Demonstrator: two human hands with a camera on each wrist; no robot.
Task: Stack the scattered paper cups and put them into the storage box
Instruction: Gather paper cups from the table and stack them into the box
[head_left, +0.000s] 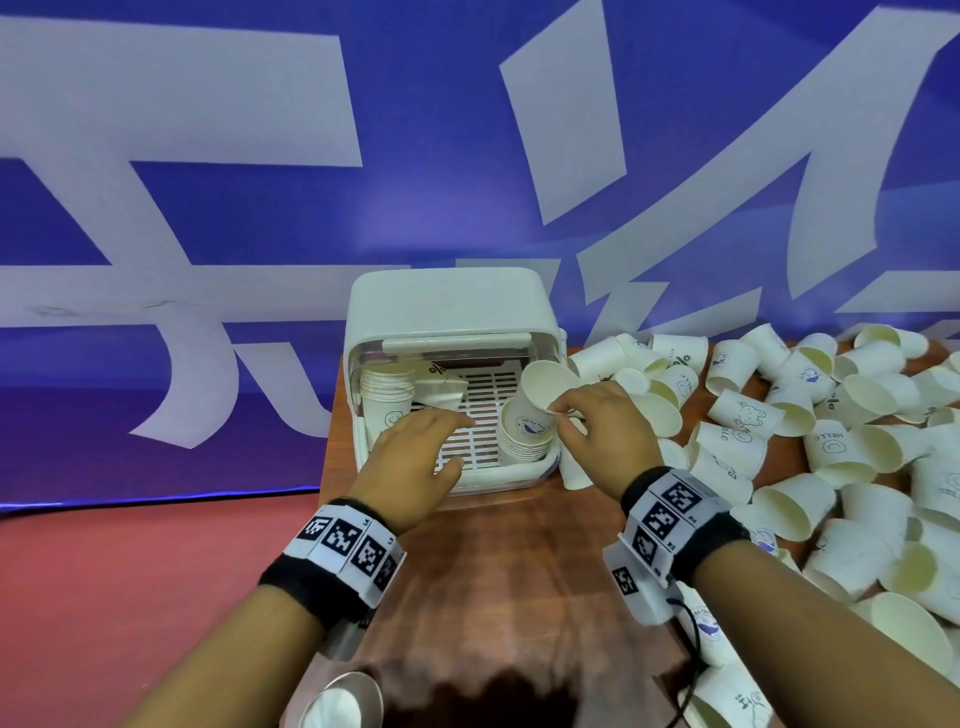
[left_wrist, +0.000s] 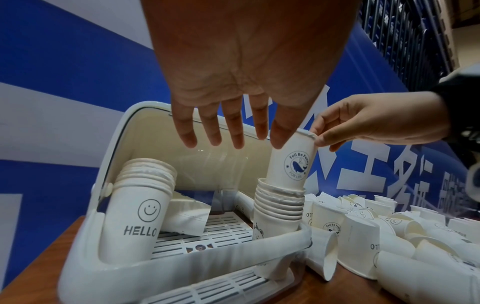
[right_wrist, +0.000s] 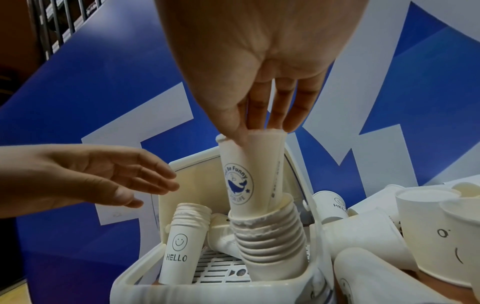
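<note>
The right hand (right_wrist: 259, 67) pinches the rolled rim of a smooth white paper cup (right_wrist: 246, 172), thumb outside and fingertips (right_wrist: 275, 121) inside the mouth. This tapered cup, printed with a blue whale badge, sits partly sunk into the right stack (left_wrist: 279, 207), a ribbed column of nested rims standing in the right corner of the storage box (head_left: 447, 312).

The left hand (head_left: 415, 447) hovers above the box, fingers (left_wrist: 211, 131) straight and spread apart, gripping nothing.

The box is glossy white plastic with rounded corners, its domed lid tipped up and back, and a slatted white grid for a floor. In its left corner stands the left stack (left_wrist: 135, 216), the outer cup marked with a smiley and "HELLO". One loose cup (left_wrist: 184, 218) lies on its side between the stacks.

The box rests on a wood-grain table (head_left: 493, 571). Just to its right sprawls a heap of scattered cups (head_left: 810, 447), matte white outside, cream inside, tumbled every way.
</note>
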